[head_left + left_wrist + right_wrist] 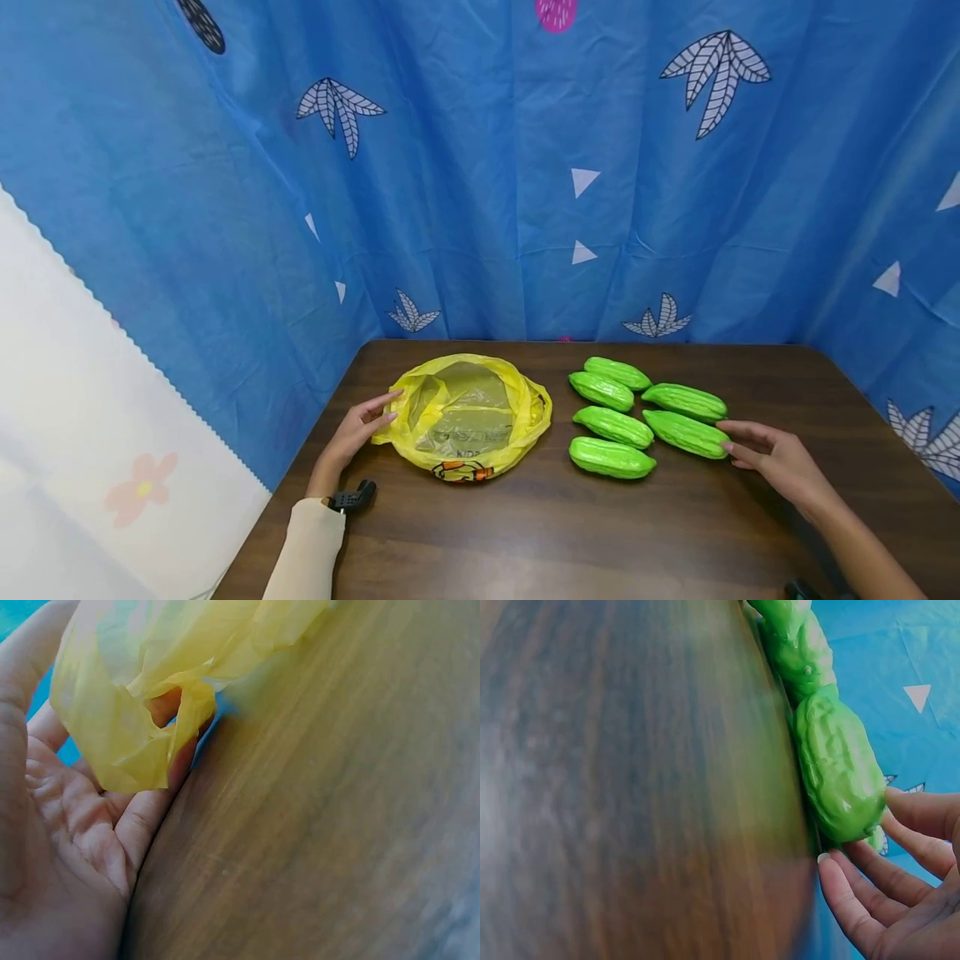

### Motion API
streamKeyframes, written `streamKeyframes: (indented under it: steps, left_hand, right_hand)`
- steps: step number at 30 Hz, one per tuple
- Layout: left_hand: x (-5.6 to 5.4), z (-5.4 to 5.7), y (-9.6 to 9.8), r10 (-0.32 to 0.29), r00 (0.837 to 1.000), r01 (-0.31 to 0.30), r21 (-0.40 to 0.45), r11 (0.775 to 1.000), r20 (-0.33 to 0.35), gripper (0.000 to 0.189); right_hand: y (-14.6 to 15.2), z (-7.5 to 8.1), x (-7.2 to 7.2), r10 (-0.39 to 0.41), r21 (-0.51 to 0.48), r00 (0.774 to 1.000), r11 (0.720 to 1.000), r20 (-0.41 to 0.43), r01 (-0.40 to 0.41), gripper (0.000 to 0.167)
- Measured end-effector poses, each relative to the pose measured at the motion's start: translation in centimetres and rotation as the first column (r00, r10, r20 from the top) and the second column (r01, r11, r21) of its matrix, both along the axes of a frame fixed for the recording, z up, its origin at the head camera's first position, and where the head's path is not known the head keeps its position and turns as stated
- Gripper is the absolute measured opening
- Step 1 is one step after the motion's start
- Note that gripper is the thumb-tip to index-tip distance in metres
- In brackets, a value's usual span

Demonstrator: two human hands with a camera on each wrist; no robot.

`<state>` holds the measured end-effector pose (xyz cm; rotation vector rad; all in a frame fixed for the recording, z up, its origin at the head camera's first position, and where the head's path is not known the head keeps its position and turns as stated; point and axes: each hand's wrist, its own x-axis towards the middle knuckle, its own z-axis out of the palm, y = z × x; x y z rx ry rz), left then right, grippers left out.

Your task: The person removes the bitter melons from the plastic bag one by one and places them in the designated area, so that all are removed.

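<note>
My left hand [362,425] is at the left rim of a yellow plastic bag [534,410]. Its fingers are extended and loosely bent. In the left wrist view, a fold of the bag [112,742] lies between thumb and fingers. The bag's mouth gapes upward, showing the see-through inside. On the right, my right hand [783,467] has its fingertips at the near-right end of a bright green, ridged bitter gourd [686,434]. Thumb and fingers are spread about that end in the right wrist view, and the gourd [838,769] lies on the table.
Several more bitter gourds lie beside it, among them one behind [686,402] and one at the front left [611,457]. All rest on a dark brown wooden table [525,533]. A blue patterned curtain [480,208] hangs behind, and white cloth [90,433] hangs at the left.
</note>
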<state>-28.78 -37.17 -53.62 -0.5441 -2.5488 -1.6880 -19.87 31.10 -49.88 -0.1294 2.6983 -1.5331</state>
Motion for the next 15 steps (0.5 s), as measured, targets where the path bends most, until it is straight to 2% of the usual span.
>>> streamKeyframes:
  steps: [3, 8, 15]
  left_hand:
    - [0.2, 0.4, 0.1, 0.065, 0.998, -0.065, -0.002, 0.998, 0.023, 0.047]
    - [0.3, 1.1, 0.1, 0.119, 0.992, -0.118, -0.005, 0.993, 0.050, 0.051]
    - [0.4, 2.0, 0.3, 0.205, 0.973, -0.195, -0.098, 0.976, 0.110, 0.066]
  right_hand:
    - [0.2, 0.3, 0.0, -0.008, 0.010, 1.000, 1.000, -0.006, 0.008, 0.061]
    - [0.7, 0.8, 0.1, -0.011, 0.024, 1.000, 1.000, -0.015, 0.011, 0.056]
    - [1.8, 1.9, 0.3, -0.028, 0.053, 0.999, 0.998, -0.043, 0.030, 0.053]
